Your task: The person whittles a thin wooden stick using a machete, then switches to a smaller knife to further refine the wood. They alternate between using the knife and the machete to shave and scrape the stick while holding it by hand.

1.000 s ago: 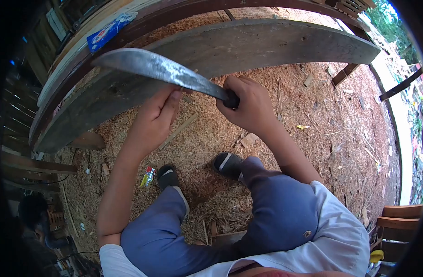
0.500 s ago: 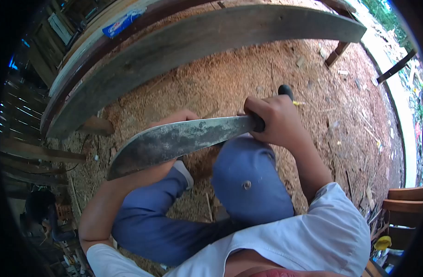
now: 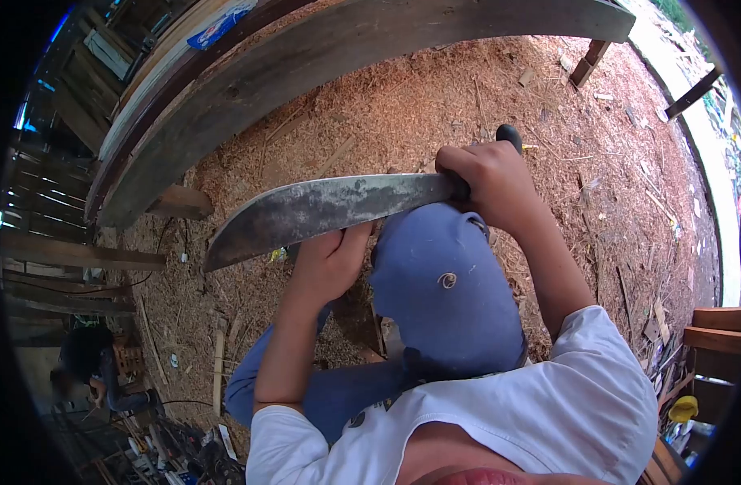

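My right hand (image 3: 492, 182) grips the black handle of a large machete (image 3: 322, 212). Its broad, stained steel blade runs left across the view and ends in a curved tip at about mid-left. My left hand (image 3: 330, 260) sits just under the blade, fingers curled and touching the blade's lower side. My blue-trousered knee (image 3: 447, 283) rises right below the handle. What the left fingers hold, if anything, is hidden by the blade.
A long grey plank (image 3: 338, 56) spans the top above sawdust-covered ground (image 3: 403, 113). Wooden beams (image 3: 79, 259) lie at left. Another person (image 3: 92, 364) crouches at lower left. Stacked boards (image 3: 718, 331) sit at right.
The machete came down from beside the plank to my knee, then rose slightly. My left hand went from the blade's back to under it. The view tilted down toward my lap.
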Motion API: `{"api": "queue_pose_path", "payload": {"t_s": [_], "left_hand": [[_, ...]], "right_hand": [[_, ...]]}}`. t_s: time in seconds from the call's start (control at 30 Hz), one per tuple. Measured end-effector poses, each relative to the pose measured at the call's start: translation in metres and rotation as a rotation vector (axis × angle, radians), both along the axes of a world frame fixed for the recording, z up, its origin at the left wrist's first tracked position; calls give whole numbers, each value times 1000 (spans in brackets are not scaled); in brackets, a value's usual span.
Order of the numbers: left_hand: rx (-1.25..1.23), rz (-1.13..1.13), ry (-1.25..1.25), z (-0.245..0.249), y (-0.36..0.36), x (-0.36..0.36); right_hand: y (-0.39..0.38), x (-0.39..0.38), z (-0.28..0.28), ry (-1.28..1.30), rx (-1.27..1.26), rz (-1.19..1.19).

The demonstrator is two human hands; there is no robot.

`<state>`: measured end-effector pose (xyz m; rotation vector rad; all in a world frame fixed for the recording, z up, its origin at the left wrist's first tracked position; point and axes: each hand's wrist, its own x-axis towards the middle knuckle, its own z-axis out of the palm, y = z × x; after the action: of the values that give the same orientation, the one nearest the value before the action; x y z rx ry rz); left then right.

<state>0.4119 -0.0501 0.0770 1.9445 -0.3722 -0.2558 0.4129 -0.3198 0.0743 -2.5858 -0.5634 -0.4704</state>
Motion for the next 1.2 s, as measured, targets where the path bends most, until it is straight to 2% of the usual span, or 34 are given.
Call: {"api": "queue_pose_path", "payload": {"t_s": [0.1,0.3,0.4,0.53,0.6,0.7,0.9,1.0,1.2], "left_hand": [[-50,83,33,-6,-1,-7],[-76,60,50,-12,0,-9],[38,61,33,-3,-5,-13],[42,101,-20,-7,-3,-18],[58,103,-33,-11,0,-18],[173,160,63,-5,-2,-22],[-80,150,-51,-16,-3,-23],[-71,144,29,-20,4,-29],[-14,236,23,-25,7,-38]], "right_hand": [[2,2,-2,-3,10,-2],[8,4,5,36,-40,34],[8,6,6,38,-63,60],[14,5,11,17,-65,103],[13,5,13,90,-68,89],[14,5,15,119,-91,80],[16,1,23,81,-136,60],[14,1,24,53,-146,62],[7,6,27,-56,-179,81]]}}
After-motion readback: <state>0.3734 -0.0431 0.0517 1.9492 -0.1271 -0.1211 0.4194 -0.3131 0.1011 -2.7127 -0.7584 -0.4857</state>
